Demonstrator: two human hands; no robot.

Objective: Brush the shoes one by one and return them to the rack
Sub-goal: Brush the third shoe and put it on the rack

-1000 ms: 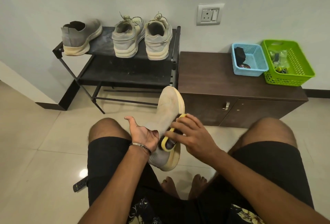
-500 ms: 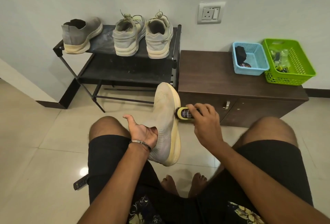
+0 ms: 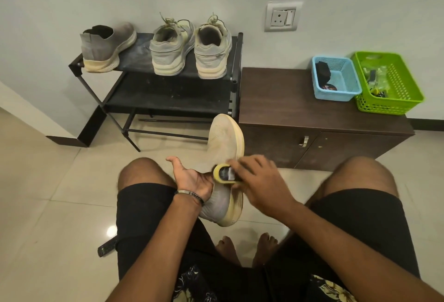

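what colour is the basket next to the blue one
Bright green basket, on the cabinet; clearest in the head view.

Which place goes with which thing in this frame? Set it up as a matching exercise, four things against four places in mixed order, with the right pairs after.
Things:
1. brush
2. laced shoe pair
3. blue basket
4. remote control

Places:
A. on the floor beside the person's leg
B. on the top shelf of the black rack
C. on the brown cabinet, next to the green basket
D. in the right hand, against the shoe that the left hand holds

Pairs: 1-D, 2-B, 3-C, 4-A
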